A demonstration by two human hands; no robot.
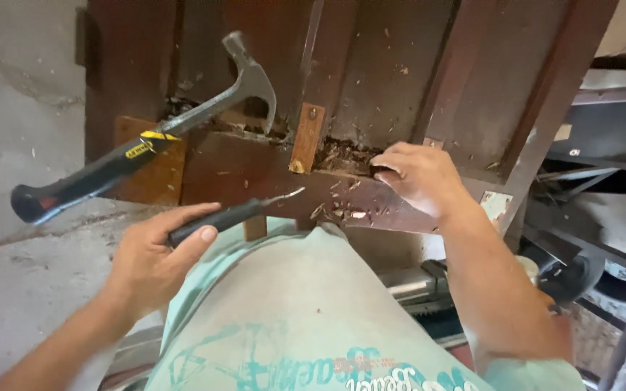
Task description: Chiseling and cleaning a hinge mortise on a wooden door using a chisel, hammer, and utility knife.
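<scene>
Nearest to me is a pale green shirt (284,304) filling the bottom of the view, with both forearms reaching up past it. I have my left hand (150,261) closed around the black handle of a thin pointed tool (233,214) — fingers wrapped and pressed together, thumb lying along the grip — its metal tip aimed at the front edge of the dark brown wooden frame (240,170). I have my right hand (418,177) resting on that same edge further right, fingers curled together and pressing into a splintered cavity full of wood chips (342,156). A claw hammer (146,141) hangs by its claw near the frame's upper left — black handle slanting down toward the concrete floor (16,289), no hand touching it.
</scene>
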